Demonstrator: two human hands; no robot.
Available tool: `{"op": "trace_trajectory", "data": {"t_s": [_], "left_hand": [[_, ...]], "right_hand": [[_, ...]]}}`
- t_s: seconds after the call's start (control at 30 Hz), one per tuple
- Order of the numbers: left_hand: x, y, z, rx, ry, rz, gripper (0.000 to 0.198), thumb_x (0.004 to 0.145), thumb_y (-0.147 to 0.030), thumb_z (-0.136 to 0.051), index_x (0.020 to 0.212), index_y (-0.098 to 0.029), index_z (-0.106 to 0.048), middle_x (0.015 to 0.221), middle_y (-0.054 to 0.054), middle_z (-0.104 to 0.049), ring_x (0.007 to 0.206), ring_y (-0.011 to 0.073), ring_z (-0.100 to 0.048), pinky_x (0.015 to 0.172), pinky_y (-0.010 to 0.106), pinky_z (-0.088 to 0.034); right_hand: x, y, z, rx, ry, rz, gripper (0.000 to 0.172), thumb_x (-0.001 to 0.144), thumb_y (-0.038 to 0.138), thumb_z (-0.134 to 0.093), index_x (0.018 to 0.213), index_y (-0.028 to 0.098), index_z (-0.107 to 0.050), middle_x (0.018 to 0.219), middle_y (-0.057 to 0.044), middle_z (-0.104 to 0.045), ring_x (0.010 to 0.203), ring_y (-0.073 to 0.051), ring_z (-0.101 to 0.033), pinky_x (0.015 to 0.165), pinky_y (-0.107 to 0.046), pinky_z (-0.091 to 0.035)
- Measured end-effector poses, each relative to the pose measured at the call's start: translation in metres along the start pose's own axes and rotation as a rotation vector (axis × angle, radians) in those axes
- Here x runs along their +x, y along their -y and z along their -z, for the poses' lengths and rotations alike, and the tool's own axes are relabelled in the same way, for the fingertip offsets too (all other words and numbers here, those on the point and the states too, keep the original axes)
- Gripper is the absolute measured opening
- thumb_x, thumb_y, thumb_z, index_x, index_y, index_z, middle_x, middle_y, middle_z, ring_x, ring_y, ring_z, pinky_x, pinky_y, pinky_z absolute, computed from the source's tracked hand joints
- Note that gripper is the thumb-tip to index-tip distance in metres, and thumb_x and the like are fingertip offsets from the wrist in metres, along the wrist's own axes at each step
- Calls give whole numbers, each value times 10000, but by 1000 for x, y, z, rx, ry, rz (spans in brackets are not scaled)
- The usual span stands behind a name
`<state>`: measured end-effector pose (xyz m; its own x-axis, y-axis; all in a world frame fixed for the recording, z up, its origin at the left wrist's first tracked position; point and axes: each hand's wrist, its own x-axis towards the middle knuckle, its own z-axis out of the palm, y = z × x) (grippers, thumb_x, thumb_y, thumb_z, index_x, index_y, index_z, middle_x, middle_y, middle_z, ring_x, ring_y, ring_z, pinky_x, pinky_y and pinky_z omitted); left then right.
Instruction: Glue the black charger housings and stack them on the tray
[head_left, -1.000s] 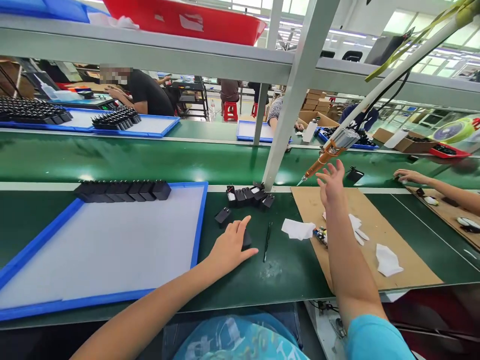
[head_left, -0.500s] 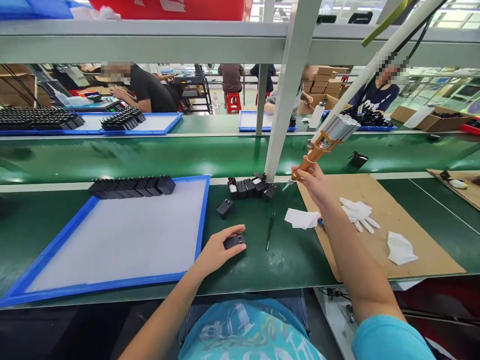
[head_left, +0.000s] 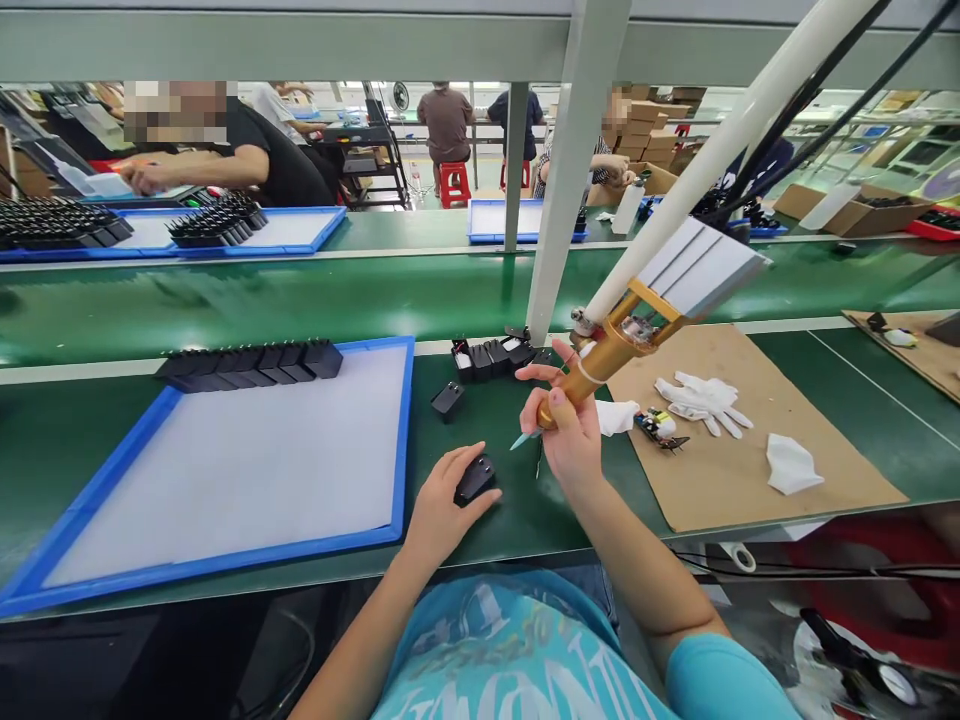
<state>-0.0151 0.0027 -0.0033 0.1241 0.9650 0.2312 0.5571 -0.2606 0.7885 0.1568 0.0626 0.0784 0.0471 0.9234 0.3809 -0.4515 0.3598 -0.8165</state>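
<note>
My left hand (head_left: 448,502) rests on the green bench with fingers and thumb closed around a black power adapter (head_left: 475,480). In my right hand (head_left: 566,420) is a gold cylindrical tool (head_left: 592,375) with a tapered pale-blue tip, wrapped by the fingers. The tip points down and left, a little above and to the right of the adapter, apart from it. Another black adapter (head_left: 448,400) lies farther back. Behind it stands a row of open adapter housings (head_left: 491,358), partly covered by my right hand. The tweezers (head_left: 538,458) are mostly hidden beneath the tool and hand.
A blue-edged white tray (head_left: 247,480) lies left, with a row of black adapters (head_left: 255,365) along its back. On the right, cardboard (head_left: 757,480) carries a white glove (head_left: 705,400), a circuit board (head_left: 660,428) and paper. A pale post (head_left: 566,180) rises ahead. People sit beyond.
My right hand has brought the gold tool down and left, towards the held adapter. My left hand keeps the adapter, which is now tilted. The circuit board has come into view.
</note>
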Motion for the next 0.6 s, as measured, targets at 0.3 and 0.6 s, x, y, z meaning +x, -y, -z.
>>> {"op": "trace_trajectory", "data": {"t_s": [0.3, 0.6], "left_hand": [[-5, 13, 0, -511, -6, 319, 516, 826, -418, -647, 1283, -235, -491, 1145, 88, -699, 1023, 217, -674, 916, 383, -531], [-25, 10, -11, 185, -156, -65, 464, 806, -393, -684, 1226, -217, -595, 1172, 85, -687, 1084, 266, -633, 938, 424, -510]], "right_hand": [[-8, 2, -14, 151, 23, 36, 288, 873, 421, -555, 1119, 277, -508, 1016, -21, -661, 399, -34, -491, 359, -203, -372], [-11, 2, -20, 237, 34, 20, 379, 843, 534, -561, 1113, 270, -522, 1011, -29, -651, 380, -45, -502, 332, -210, -351]]}}
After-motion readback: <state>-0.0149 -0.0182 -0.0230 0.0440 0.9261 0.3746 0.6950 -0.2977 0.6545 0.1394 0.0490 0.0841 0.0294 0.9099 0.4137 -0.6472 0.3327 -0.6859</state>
